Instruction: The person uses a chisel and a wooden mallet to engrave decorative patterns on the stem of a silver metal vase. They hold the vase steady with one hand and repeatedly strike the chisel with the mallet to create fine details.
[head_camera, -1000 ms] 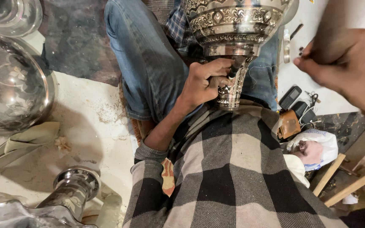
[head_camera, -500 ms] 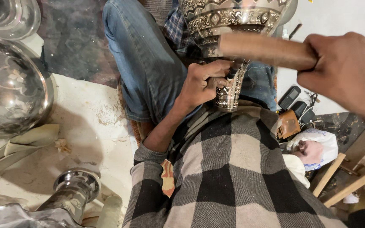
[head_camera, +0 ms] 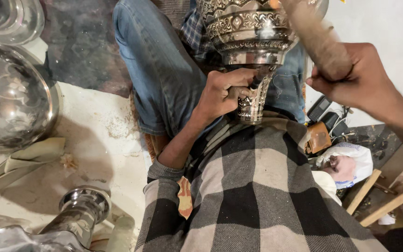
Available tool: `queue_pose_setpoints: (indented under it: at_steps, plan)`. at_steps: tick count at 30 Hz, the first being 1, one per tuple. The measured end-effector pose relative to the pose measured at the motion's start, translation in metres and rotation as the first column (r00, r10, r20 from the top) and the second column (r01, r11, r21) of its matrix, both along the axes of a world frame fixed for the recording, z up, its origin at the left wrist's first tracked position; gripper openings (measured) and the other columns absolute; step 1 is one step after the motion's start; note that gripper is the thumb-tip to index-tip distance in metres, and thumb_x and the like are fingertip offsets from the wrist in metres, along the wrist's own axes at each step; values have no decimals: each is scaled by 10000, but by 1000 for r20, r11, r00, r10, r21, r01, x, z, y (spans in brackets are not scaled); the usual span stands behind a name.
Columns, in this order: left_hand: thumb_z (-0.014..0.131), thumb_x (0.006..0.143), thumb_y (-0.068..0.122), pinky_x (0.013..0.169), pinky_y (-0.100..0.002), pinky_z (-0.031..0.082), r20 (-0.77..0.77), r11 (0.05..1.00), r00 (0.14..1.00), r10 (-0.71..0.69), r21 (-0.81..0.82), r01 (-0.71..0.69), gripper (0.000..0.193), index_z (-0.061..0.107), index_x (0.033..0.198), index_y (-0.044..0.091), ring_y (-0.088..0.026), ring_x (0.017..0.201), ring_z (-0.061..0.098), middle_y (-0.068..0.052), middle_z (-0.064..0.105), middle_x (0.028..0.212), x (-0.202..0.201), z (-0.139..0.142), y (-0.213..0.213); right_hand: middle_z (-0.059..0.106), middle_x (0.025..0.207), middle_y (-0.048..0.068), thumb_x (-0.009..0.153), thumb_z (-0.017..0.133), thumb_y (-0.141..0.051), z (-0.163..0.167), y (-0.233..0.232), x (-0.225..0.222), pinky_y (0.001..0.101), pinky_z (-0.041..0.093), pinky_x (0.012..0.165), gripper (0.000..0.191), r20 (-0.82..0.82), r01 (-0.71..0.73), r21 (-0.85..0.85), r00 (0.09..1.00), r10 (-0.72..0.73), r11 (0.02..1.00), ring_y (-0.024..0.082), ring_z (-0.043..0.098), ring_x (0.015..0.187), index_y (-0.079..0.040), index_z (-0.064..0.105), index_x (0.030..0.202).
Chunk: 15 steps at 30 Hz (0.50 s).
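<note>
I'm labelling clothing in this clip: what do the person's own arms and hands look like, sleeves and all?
Both hands are bare: no gloves, rings or watch show. The left hand leads to a bare forearm, with a grey-and-black checked sleeve pushed up near the elbow. The right hand and its forearm are bare as far as the picture's edge; no sleeve shows there.

Dusty pale floor (head_camera: 94, 135); dark stone patch (head_camera: 80, 42) beyond.

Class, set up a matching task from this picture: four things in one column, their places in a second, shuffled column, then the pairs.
Things:
1. left hand
2. right hand
3. shiny metal bowl
4. white cloth bundle

Places:
A. far left, on the floor
B. around the wooden mallet handle
C. lower right, by wooden sticks
D. on the ornate silver vessel's stem

Pairs: 1-D, 2-B, 3-A, 4-C
</note>
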<state>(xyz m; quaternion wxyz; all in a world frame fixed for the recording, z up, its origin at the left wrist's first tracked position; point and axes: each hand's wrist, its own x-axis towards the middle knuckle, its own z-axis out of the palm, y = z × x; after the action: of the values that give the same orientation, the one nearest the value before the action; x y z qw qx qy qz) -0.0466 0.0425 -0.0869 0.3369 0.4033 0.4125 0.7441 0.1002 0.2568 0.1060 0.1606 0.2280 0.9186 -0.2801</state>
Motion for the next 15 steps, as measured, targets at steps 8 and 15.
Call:
queue_pose_setpoints:
  at_steps: [8, 15]
  plan:
    - [525, 686, -152, 890, -279, 643, 45, 998, 998, -39, -41, 41, 569, 648, 1237, -83, -203, 1017, 780, -189, 749, 1088, 0, 0, -2, 596, 563, 108, 626, 850, -135, -1, -5, -2, 358, 440, 514, 274, 147, -318, 533, 947, 284, 784, 222, 545, 495, -32, 714, 840]
    - [574, 698, -134, 803, -248, 582, -104, 986, 994, -24, -166, 7, 528, 672, 1215, -97, -163, 895, 777, -167, 759, 975, -4, 2, -2, 604, 608, 48, 752, 783, -192, -4, -7, 3, 348, 414, 439, 216, 3, -90, 295, 996, 94, 951, 188, 529, 448, -43, 670, 860]
